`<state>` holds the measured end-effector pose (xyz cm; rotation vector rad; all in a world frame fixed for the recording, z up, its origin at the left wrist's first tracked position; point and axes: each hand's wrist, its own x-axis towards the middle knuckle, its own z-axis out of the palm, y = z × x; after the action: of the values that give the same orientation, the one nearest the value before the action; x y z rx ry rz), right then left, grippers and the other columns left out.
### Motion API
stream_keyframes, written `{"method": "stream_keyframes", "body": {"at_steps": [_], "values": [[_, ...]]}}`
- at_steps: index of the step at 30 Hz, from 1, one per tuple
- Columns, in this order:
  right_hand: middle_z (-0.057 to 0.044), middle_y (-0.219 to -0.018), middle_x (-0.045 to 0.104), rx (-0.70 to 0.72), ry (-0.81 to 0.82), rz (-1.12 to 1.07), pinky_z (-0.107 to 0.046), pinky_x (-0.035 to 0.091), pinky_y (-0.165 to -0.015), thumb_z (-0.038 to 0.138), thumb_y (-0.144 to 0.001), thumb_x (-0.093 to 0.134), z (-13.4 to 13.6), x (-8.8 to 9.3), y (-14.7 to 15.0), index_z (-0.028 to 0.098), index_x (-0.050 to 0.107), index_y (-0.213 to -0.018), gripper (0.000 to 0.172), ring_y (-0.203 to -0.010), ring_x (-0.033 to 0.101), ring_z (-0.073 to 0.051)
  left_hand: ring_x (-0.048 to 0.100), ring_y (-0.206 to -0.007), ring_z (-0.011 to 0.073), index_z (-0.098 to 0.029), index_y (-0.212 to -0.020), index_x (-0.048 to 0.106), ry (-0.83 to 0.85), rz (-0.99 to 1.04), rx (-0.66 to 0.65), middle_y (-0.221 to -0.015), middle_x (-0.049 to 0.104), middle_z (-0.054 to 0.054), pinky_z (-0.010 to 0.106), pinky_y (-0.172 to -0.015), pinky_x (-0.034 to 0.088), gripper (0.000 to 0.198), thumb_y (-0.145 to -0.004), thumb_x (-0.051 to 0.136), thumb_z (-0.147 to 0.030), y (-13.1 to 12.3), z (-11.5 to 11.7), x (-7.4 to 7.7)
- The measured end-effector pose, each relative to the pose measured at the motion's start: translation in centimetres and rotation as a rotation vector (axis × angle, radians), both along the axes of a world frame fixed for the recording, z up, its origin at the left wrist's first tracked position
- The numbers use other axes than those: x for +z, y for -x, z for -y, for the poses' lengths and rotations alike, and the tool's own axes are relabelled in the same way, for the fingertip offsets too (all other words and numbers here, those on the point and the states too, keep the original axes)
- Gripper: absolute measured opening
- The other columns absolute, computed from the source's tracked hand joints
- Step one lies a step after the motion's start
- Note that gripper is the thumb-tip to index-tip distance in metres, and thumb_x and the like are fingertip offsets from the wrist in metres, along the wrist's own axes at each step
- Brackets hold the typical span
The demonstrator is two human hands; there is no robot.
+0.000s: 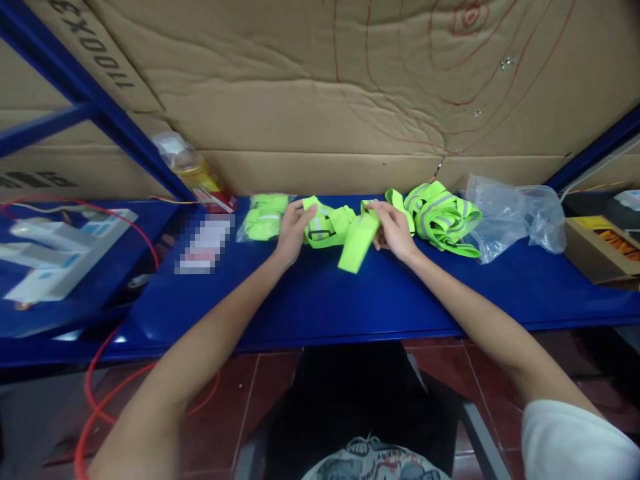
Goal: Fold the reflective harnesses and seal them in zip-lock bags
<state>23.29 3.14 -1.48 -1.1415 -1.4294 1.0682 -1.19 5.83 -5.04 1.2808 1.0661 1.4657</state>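
Note:
A neon yellow-green reflective strap (340, 223) with grey stripes stretches between my two hands over the blue table. At its left end, my left hand (296, 227) is closed with the thumb and fingers on the webbing. My right hand (395, 230) pinches the strap further right, and a loose flap of it hangs down in front. Just left of my left hand lies a folded bundle of the same straps in a clear bag (263, 217). To the right of my right hand sits a loose heap of reflective straps (443, 217).
Clear plastic bags (505, 217) lie right of the heap, beside an open cardboard box (603, 250). A bottle (187, 167) leans at the back left, near a blurred-out paper (206, 243). White boxes (70, 253) and a red hose (87, 387) are at left. Cardboard (280, 127) walls the back.

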Motion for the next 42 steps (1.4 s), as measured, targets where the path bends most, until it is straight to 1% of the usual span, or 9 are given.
{"method": "stream_keyframes", "body": {"at_steps": [6, 10, 13, 18, 24, 29, 33, 36, 42], "values": [[0.005, -0.059, 0.056, 0.037, -0.253, 0.255, -0.033, 0.044, -0.055, 0.083, -0.094, 0.059, 0.7, 0.8, -1.0, 0.025, 0.071, -0.127, 0.067, -0.050, 0.051, -0.017, 0.067, -0.123, 0.0320, -0.025, -0.146, 0.044, -0.162, -0.434, 0.213, -0.139, 0.063, 0.015, 0.052, -0.106, 0.057, 0.090, -0.069, 0.089, -0.036, 0.6, -0.1, -1.2], [-0.011, -0.110, 0.070, 0.082, -0.713, 0.711, -0.048, 0.052, -0.095, 0.074, -0.084, 0.080, 0.7, -0.1, -1.1, 0.024, 0.078, -0.122, 0.063, -0.103, 0.066, -0.031, 0.051, -0.136, 0.0431, -0.020, -0.144, 0.044, -0.293, -0.716, 0.459, -0.136, 0.054, 0.019, 0.061, -0.117, 0.044, 0.096, -0.065, 0.095, -0.040, 0.2, 1.6, 0.2], [-0.016, -0.134, 0.066, 0.134, -0.775, 0.897, -0.053, 0.044, -0.111, 0.064, -0.095, 0.073, 0.7, -0.8, -0.7, 0.023, 0.078, -0.109, 0.044, -0.129, 0.060, -0.036, 0.054, -0.126, 0.0417, -0.021, -0.138, 0.047, -0.354, -0.797, 0.504, -0.127, 0.056, 0.016, 0.060, -0.113, 0.045, 0.092, -0.065, 0.097, -0.044, -0.1, 2.5, 1.2], [-0.018, -0.151, 0.066, 0.068, -0.655, 0.868, -0.056, 0.037, -0.120, 0.064, -0.109, 0.049, 0.6, -0.8, -0.6, 0.021, 0.060, -0.150, 0.061, -0.139, 0.060, -0.036, 0.062, -0.111, 0.0361, -0.023, -0.118, 0.057, -0.329, -0.965, 0.287, -0.109, 0.064, 0.011, 0.053, -0.104, 0.051, 0.063, -0.071, 0.091, -0.046, 0.3, 2.1, 0.3], [-0.021, -0.179, 0.033, -0.014, -0.574, 0.956, -0.067, 0.038, -0.119, 0.071, -0.110, 0.034, -0.2, -0.9, -1.3, 0.021, 0.031, -0.174, 0.081, -0.154, 0.047, -0.043, 0.068, -0.113, 0.0399, -0.020, -0.114, 0.066, -0.250, -1.038, 0.144, -0.113, 0.073, 0.016, 0.054, -0.102, 0.055, 0.053, -0.079, 0.083, -0.056, 0.3, 1.7, -1.1], [-0.020, -0.170, 0.048, -0.033, -0.674, 0.937, -0.060, 0.026, -0.129, 0.072, -0.105, 0.048, -0.1, -1.3, -1.1, 0.019, 0.048, -0.165, 0.080, -0.154, 0.048, -0.038, 0.071, -0.104, 0.0422, -0.022, -0.115, 0.068, -0.223, -1.110, 0.187, -0.105, 0.076, 0.014, 0.052, -0.090, 0.057, 0.039, -0.082, 0.083, -0.036, 0.0, 2.5, 0.5], [-0.018, -0.152, 0.065, 0.011, -0.704, 0.932, -0.058, 0.030, -0.123, 0.069, -0.096, 0.065, 0.1, -1.3, -0.8, 0.019, 0.042, -0.169, 0.091, -0.138, 0.058, -0.040, 0.062, -0.127, 0.0392, -0.026, -0.110, 0.060, -0.382, -1.090, 0.175, -0.130, 0.074, 0.011, 0.051, -0.103, 0.054, 0.037, -0.079, 0.071, -0.008, -0.1, 2.8, 1.2], [-0.016, -0.129, 0.073, 0.047, -0.683, 0.990, -0.058, 0.032, -0.116, 0.059, -0.093, 0.070, 0.1, -1.6, -0.7, 0.015, 0.034, -0.172, 0.097, -0.121, 0.062, -0.040, 0.062, -0.130, 0.0354, -0.026, -0.109, 0.049, -0.401, -0.908, 0.133, -0.138, 0.069, 0.011, 0.049, -0.107, 0.054, 0.048, -0.074, 0.078, -0.012, -0.3, 2.6, 0.6], [-0.012, -0.113, 0.067, -0.062, -0.817, 1.049, -0.048, 0.041, -0.094, 0.024, -0.103, 0.058, 0.2, -1.8, -0.6, 0.025, 0.072, -0.136, 0.036, -0.106, 0.058, -0.033, 0.071, -0.118, 0.0314, -0.027, -0.143, 0.038, -0.320, -0.674, -0.304, -0.132, 0.067, 0.012, 0.046, -0.099, 0.058, 0.095, -0.068, 0.095, -0.033, 0.2, 2.0, 0.3]]}}
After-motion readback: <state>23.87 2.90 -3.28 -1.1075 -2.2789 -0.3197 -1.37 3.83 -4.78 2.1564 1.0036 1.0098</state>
